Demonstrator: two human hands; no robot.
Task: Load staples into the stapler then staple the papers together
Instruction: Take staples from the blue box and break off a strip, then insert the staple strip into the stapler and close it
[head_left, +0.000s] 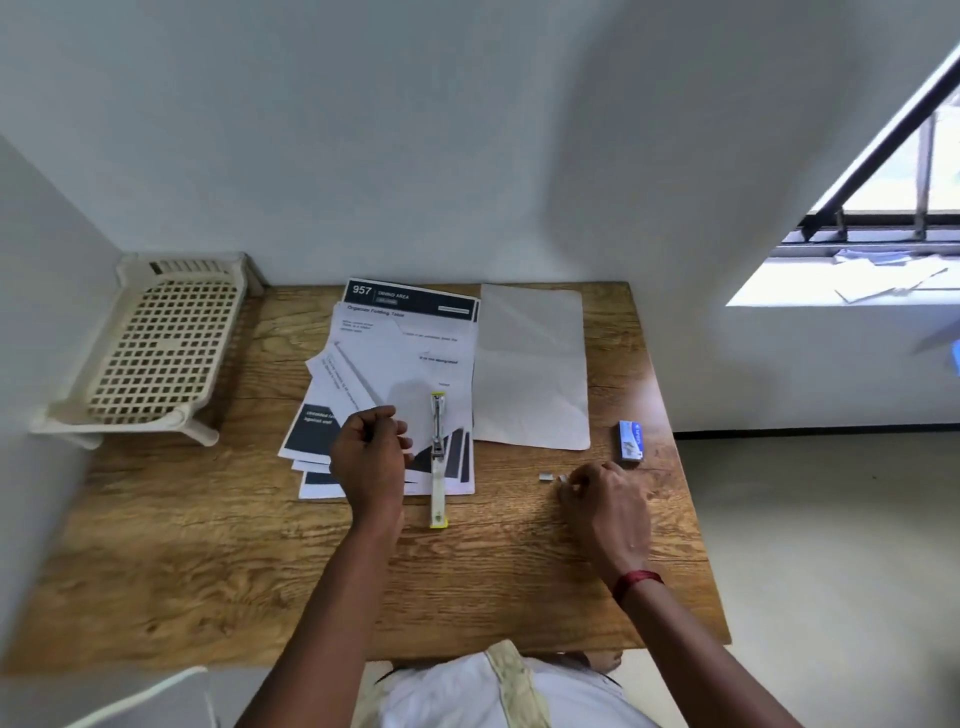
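- Stapler (438, 457) opened flat, across papers' (410, 353) near edge.
- Left hand (370, 452) curled, empty, over papers.
- Right hand (608, 499) at staple strips (553, 477) near table's (208, 545) right edge; grip unclear.
- Staple box (630, 440) just beyond.

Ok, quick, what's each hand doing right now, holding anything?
Left hand: fingers curled above the papers, nothing visible in it.
Right hand: fingertips down at the loose staples; grip cannot be told.
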